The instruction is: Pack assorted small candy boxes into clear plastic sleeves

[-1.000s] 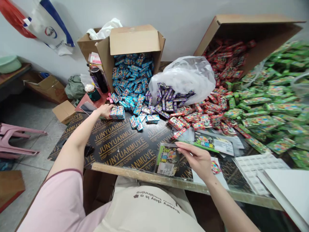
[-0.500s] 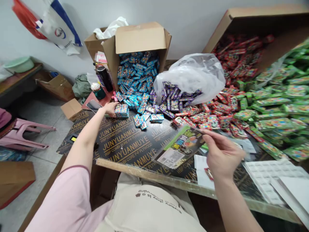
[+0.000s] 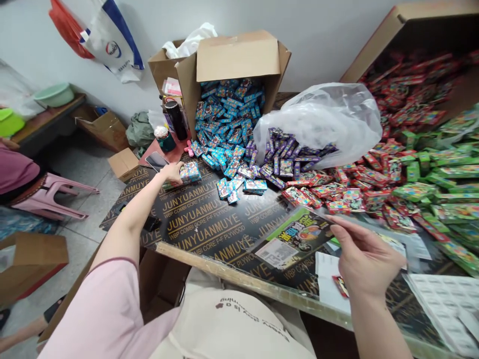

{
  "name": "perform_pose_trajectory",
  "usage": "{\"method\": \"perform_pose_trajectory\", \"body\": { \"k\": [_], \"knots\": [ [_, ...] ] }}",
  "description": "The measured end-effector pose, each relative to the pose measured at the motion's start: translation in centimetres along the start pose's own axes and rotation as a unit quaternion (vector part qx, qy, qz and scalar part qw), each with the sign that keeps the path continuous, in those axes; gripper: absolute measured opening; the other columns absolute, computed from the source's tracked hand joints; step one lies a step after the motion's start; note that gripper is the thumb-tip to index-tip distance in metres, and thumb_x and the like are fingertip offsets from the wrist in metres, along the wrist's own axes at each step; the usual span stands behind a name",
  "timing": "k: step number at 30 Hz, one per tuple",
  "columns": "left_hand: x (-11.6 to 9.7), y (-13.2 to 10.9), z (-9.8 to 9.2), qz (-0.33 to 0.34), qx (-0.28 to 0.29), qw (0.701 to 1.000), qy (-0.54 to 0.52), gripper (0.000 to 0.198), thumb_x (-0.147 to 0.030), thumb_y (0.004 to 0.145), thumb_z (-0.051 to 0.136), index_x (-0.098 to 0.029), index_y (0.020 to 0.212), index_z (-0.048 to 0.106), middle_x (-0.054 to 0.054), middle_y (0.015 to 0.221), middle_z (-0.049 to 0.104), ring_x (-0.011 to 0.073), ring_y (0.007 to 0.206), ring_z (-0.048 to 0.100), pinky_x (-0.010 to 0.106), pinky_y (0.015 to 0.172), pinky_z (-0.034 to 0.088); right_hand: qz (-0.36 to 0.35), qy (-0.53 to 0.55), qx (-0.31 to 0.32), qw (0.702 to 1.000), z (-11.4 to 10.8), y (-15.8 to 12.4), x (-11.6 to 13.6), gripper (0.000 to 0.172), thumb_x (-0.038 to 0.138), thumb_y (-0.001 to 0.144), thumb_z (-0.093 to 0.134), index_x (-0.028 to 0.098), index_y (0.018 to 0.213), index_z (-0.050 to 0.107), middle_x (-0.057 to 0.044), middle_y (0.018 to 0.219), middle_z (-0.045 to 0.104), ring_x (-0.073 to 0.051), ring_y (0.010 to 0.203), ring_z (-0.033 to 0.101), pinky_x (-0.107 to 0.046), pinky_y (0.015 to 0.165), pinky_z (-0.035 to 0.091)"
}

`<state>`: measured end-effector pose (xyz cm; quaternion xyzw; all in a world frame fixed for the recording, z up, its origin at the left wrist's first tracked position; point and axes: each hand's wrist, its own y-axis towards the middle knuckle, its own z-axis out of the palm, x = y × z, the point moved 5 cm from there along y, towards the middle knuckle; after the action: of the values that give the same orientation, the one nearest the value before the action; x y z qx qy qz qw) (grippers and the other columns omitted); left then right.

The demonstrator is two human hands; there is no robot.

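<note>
My left hand reaches far across the black plywood table and grips a stack of small blue packets at the edge of the blue pile. Fingers of my right hand pinch a flat clear bag with a green printed card, held tilted just above the table's near edge. A spill of blue packets pours from a tipped cardboard box behind the left hand.
Purple packets spill from a clear plastic bag. Red packets and green packets cover the right side. White sheets lie at the near right. A phone, a dark bottle and a pink stool are at the left.
My right hand has lifted the flat bag off the table and carried it to the right. My left hand has stayed on the blue stack. The view has swung left.
</note>
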<state>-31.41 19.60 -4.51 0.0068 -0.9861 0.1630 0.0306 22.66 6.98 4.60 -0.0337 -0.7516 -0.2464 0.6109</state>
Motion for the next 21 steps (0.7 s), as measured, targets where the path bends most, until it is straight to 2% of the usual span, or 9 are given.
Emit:
{"method": "perform_pose_trajectory", "body": {
  "k": [3, 8, 13, 16, 18, 19, 21],
  "knots": [
    [0.7, 0.0, 0.0, 0.000, 0.000, 1.000, 0.000, 0.102, -0.051, 0.051, 0.073, -0.019, 0.140, 0.033, 0.015, 0.126, 0.054, 0.0340, 0.114, 0.055, 0.039, 0.092, 0.045, -0.013, -0.009, 0.020, 1.000, 0.8, -0.1, -0.1, 0.017, 0.034, 0.074, 0.076, 0.027, 0.090, 0.076, -0.003, 0.091, 0.075, -0.027, 0.086, 0.070, -0.049, 0.090, 0.055],
    [0.5, 0.2, 0.0, -0.006, -0.004, 1.000, 0.008, 0.104, -0.051, 0.052, 0.074, -0.019, 0.141, 0.032, 0.018, 0.127, 0.054, 0.0369, 0.115, 0.053, 0.044, 0.094, 0.044, -0.031, -0.015, 0.035, 0.999, 1.9, -0.5, 0.2, 0.017, 0.032, 0.074, 0.076, 0.025, 0.089, 0.076, -0.003, 0.088, 0.076, -0.024, 0.080, 0.071, -0.043, 0.083, 0.059],
    [0.9, -0.2, -0.2, -0.033, 0.000, 0.999, 0.006, 0.114, -0.067, 0.049, 0.074, -0.015, 0.141, 0.034, 0.022, 0.130, 0.051, 0.0392, 0.121, 0.048, 0.046, 0.097, 0.041, -0.052, -0.023, 0.053, 0.997, 2.5, -1.0, 0.9, 0.014, 0.031, 0.074, 0.075, 0.025, 0.087, 0.076, -0.002, 0.085, 0.076, -0.020, 0.075, 0.072, -0.037, 0.077, 0.061],
    [0.9, -0.9, -0.8, -0.036, -0.006, 0.999, -0.002, 0.119, -0.069, 0.049, 0.074, -0.011, 0.144, 0.031, 0.025, 0.132, 0.049, 0.0411, 0.123, 0.046, 0.049, 0.101, 0.037, -0.048, -0.030, 0.065, 0.996, 2.5, -1.1, 0.6, 0.015, 0.031, 0.075, 0.074, 0.024, 0.088, 0.076, -0.002, 0.086, 0.076, -0.019, 0.075, 0.071, -0.036, 0.076, 0.060],
    [-0.2, -1.7, -2.0, -0.027, -0.040, 0.999, -0.021, 0.124, -0.066, 0.050, 0.077, -0.011, 0.148, 0.025, 0.026, 0.137, 0.045, 0.0433, 0.128, 0.041, 0.053, 0.105, 0.031, -0.040, -0.027, 0.071, 0.996, 2.7, -1.1, 0.2, 0.015, 0.031, 0.076, 0.073, 0.023, 0.088, 0.076, -0.002, 0.086, 0.076, -0.018, 0.074, 0.071, -0.035, 0.074, 0.060],
    [-1.5, -2.3, -2.8, -0.011, -0.071, 0.996, -0.044, 0.125, -0.065, 0.050, 0.078, -0.011, 0.149, 0.023, 0.026, 0.140, 0.042, 0.0439, 0.130, 0.038, 0.054, 0.106, 0.029, -0.036, -0.023, 0.075, 0.996, 3.0, -1.2, 0.0, 0.014, 0.031, 0.076, 0.072, 0.023, 0.088, 0.076, -0.003, 0.085, 0.076, -0.018, 0.073, 0.070, -0.035, 0.072, 0.060],
    [-5.6, -4.0, -4.5, 0.048, -0.141, 0.980, -0.133, 0.121, -0.064, 0.055, 0.077, -0.015, 0.150, 0.022, 0.023, 0.147, 0.037, 0.0416, 0.135, 0.034, 0.053, 0.109, 0.026, -0.027, -0.017, 0.092, 0.995, 4.1, -1.4, -0.3, 0.014, 0.031, 0.076, 0.071, 0.023, 0.086, 0.076, -0.003, 0.084, 0.076, -0.018, 0.072, 0.070, -0.034, 0.071, 0.060]
  ]
}}
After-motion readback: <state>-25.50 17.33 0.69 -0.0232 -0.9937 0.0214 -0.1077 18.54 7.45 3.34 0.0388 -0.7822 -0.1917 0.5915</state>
